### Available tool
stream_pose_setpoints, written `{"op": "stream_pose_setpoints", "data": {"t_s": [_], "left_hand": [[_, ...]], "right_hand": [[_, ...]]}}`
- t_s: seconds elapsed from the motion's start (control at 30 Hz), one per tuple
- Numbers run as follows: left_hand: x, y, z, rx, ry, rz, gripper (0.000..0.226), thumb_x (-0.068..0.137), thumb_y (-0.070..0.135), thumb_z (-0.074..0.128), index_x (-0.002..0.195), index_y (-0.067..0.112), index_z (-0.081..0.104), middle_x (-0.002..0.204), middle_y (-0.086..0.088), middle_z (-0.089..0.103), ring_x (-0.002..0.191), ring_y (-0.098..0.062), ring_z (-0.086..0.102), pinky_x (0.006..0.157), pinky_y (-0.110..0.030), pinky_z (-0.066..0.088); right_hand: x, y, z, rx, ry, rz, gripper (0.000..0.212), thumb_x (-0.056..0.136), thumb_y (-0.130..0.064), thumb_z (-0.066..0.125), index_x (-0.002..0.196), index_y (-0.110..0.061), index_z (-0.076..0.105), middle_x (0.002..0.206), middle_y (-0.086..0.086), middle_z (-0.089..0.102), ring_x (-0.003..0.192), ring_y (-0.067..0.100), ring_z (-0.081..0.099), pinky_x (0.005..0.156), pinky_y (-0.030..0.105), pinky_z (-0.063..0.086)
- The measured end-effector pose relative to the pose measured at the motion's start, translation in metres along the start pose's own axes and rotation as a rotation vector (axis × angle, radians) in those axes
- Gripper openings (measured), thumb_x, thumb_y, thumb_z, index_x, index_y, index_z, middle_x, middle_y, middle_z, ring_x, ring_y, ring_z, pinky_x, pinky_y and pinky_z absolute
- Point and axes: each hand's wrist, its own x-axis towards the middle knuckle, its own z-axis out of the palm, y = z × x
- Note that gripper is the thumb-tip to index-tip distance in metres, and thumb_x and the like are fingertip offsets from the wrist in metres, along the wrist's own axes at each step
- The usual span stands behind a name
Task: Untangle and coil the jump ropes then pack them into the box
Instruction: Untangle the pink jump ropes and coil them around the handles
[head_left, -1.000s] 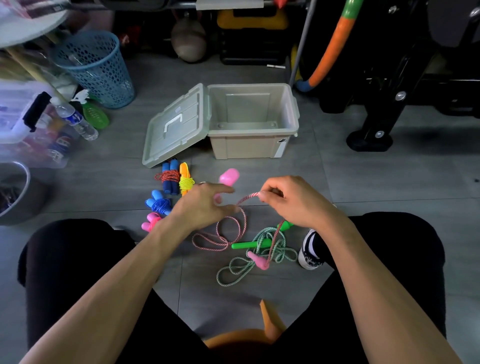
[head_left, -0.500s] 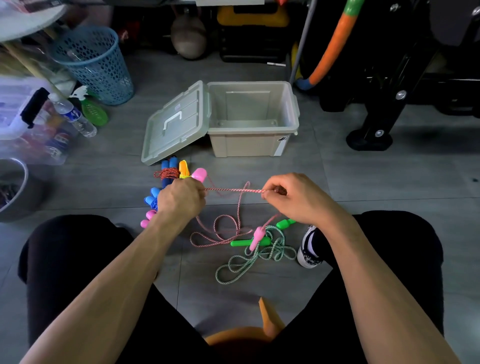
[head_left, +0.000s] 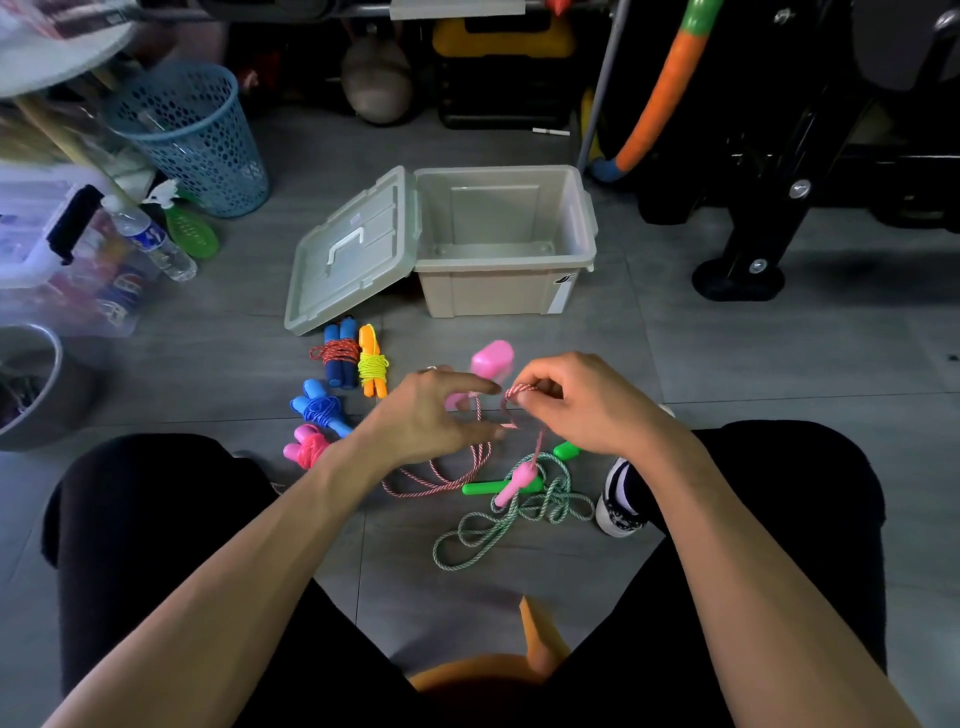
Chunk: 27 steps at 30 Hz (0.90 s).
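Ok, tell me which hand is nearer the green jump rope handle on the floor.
Right. The right hand is just above and right of the green handle, pinching the pink rope; the left hand sits further off, up and left.
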Motion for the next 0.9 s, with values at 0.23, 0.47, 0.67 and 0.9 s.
{"op": "stream_pose_setpoints", "data": {"t_s": [0.23,0.47,0.67,0.9], "left_hand": [[0.004,-0.008,0.004,0.161,0.209,-0.060,0.015,0.088,0.040,0.057,0.092,0.033,0.071,0.089,0.003,0.066,0.084,-0.022,0.061,0.070,-0.032,0.049],[0.005,-0.030,-0.008,0.425,0.141,-0.420,0.021,0.093,0.029,0.049,0.101,0.021,0.067,0.103,-0.010,0.064,0.088,-0.034,0.062,0.073,-0.038,0.050],[0.004,-0.028,-0.005,0.224,0.035,-0.379,0.030,0.084,0.037,0.066,0.114,0.032,0.067,0.106,-0.005,0.067,0.095,-0.028,0.064,0.082,-0.034,0.051],[0.005,-0.003,0.013,0.046,0.159,0.067,0.026,0.084,0.049,0.055,0.092,0.032,0.073,0.085,0.002,0.065,0.080,-0.020,0.062,0.070,-0.036,0.052]], "right_hand": [[-0.001,-0.001,-0.003,-0.070,-0.028,0.031,0.024,0.096,-0.030,0.054,0.081,-0.017,0.067,0.065,-0.004,0.065,0.057,0.014,0.055,0.054,0.028,0.042],[-0.002,-0.001,-0.010,-0.032,0.030,0.047,0.037,0.096,-0.037,0.051,0.076,-0.008,0.063,0.053,-0.003,0.048,0.046,0.010,0.039,0.050,0.029,0.032],[-0.004,-0.002,-0.010,-0.012,0.040,0.010,0.025,0.096,-0.031,0.053,0.079,-0.017,0.065,0.056,-0.006,0.054,0.050,0.007,0.048,0.050,0.025,0.040],[-0.004,-0.005,-0.003,0.022,-0.054,0.047,0.029,0.097,-0.034,0.046,0.078,-0.016,0.057,0.066,0.009,0.056,0.048,0.029,0.066,0.048,0.044,0.053]]}}
